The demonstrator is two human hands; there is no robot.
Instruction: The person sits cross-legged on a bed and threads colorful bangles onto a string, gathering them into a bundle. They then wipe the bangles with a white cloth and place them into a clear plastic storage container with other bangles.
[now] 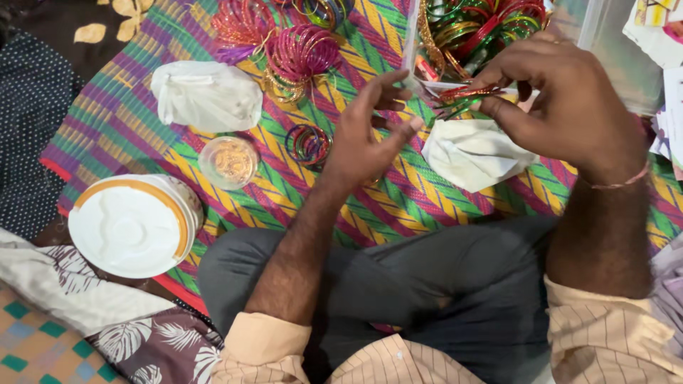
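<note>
Cross-legged above grey trousers (427, 284), right hand (562, 107) pinches red and green bangles (466, 96); left hand (366, 131), fingers spread, hovers beside them, apparently sorting, needing a steady grip.

The mat (384, 192) has stripes of green, yellow, pink and purple. The bangles (302, 53) are pink and gold. The tub (131, 226) is white with an orange rim. The trousers (427, 284) are grey.

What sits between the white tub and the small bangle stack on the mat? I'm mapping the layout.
In the head view, a small clear round container of golden bits lies between the white tub and the small bangle stack, on the striped mat.
</note>
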